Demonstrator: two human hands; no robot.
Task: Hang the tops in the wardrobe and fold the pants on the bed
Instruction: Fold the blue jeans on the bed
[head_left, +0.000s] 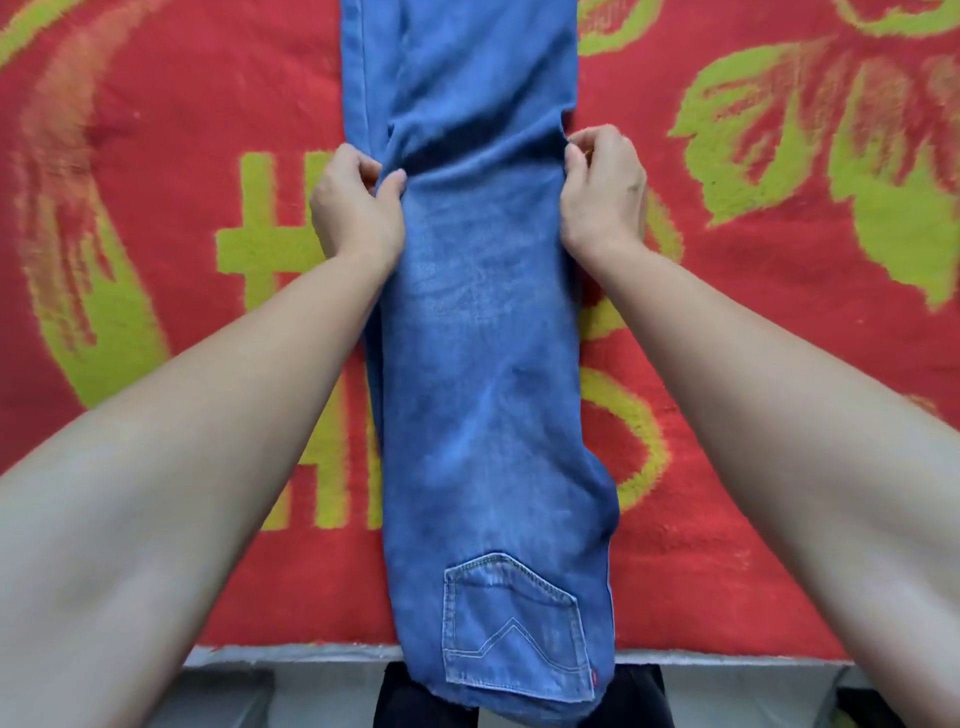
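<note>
A pair of blue jeans (483, 332), folded lengthwise leg on leg, lies stretched away from me along the bed. Its back pocket (514, 629) faces up at the near end, which hangs slightly over the bed's front edge. My left hand (358, 202) pinches the jeans' left edge about halfway up the legs. My right hand (602, 182) pinches the right edge at the same height. The denim bunches into a crease between the two hands. The leg ends run out of view at the top.
The bed is covered by a red blanket (182, 182) with yellow-green leaf shapes and letters. Its front edge (291, 652) runs along the bottom, with grey floor and my dark-clothed legs (415, 701) below it.
</note>
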